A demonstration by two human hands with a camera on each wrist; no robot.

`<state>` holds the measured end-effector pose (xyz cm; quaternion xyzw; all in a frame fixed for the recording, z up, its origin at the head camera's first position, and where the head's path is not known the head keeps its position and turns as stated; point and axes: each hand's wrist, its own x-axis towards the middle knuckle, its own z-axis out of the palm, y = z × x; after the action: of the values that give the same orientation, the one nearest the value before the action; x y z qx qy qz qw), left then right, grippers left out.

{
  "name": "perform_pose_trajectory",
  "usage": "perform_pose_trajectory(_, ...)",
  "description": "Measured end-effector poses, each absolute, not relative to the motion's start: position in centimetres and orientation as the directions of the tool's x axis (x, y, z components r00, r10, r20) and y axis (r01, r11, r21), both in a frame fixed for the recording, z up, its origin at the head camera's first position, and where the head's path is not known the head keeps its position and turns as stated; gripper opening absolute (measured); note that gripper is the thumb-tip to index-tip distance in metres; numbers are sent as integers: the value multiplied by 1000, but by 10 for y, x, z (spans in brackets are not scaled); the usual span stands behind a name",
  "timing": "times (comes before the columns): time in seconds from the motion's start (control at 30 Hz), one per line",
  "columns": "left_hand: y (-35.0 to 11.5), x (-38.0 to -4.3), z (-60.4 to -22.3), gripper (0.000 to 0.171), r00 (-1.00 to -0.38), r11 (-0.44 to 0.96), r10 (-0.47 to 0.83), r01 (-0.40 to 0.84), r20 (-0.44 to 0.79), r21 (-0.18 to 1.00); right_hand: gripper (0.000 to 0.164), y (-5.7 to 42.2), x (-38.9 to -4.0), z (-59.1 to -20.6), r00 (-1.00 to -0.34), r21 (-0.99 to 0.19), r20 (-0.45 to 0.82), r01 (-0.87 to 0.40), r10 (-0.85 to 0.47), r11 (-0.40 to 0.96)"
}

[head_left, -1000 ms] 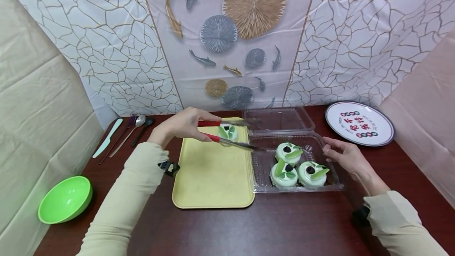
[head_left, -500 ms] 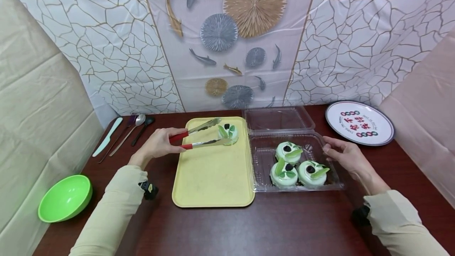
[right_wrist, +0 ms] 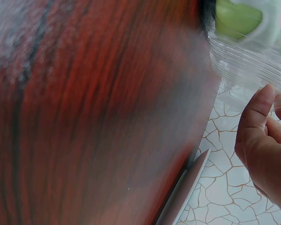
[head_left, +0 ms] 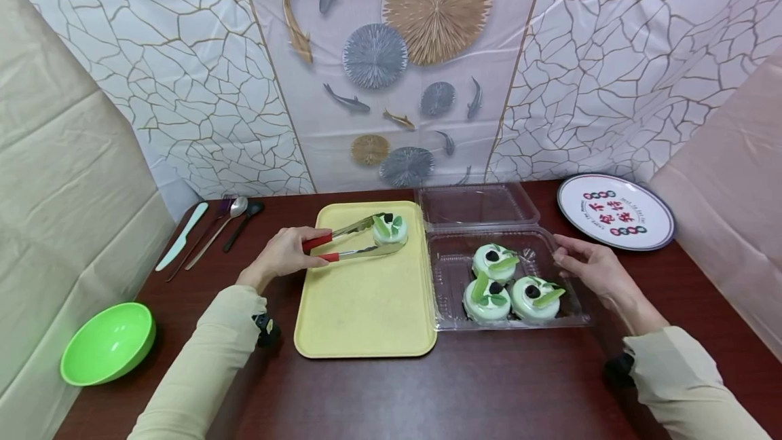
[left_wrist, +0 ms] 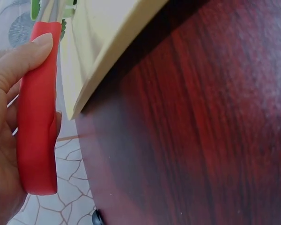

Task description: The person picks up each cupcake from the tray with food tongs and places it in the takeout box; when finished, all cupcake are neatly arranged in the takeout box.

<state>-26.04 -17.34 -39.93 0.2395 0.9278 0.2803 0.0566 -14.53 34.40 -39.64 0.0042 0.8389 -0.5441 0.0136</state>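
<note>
My left hand (head_left: 282, 254) holds metal tongs (head_left: 357, 253) by their red grips; its thumb lies on the red grip (left_wrist: 37, 108) in the left wrist view. The spread tong arms lie either side of a small round cake (head_left: 391, 235), topped with pale green cream, green leaves and a dark berry. It sits at the far right corner of a yellow tray (head_left: 360, 314). My right hand (head_left: 595, 273) pinches the right rim of a hinged clear plastic box (head_left: 451, 290), thumb on the rim in the right wrist view. Three similar cakes (head_left: 487, 301) stand inside.
The box's clear lid (head_left: 479, 206) lies folded back behind it. At the back right is a white plate (head_left: 617, 212) with red lettering. On the left are a green bowl (head_left: 108, 345), a pale knife (head_left: 182, 237), a fork, a metal spoon (head_left: 237, 208) and a black spoon.
My left hand drew the tongs left from over the box edge, then shifted slightly right, bringing the tips to either side of the tray cake. The right hand stays at the box rim.
</note>
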Motion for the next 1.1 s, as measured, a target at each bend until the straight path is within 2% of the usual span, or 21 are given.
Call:
perform_pose_trajectory(0.37, -174, -259, -399, 59, -892, 731, 453, 380, 14, 567, 54, 343, -147, -398, -1000, -912, -28, 23, -6, 410)
perform_pose_trajectory(0.6, -172, -253, -386, 58, -887, 710, 461, 380, 18, 593, 54, 344, -146, -397, -1000, -907, -31, 29, 2, 421)
perform_pose_trajectory(0.83, -164, -252, -373, 58, -851, 704, 524, 450, 26, 549, 54, 345, -146, -396, -1000, -901, -29, 28, 2, 433)
perform_pose_trajectory(1.1, -158, -255, -372, 57, -851, 724, 525, 453, 11, 519, 53, 344, -146, -398, -1000, -900, -25, 22, -1, 436)
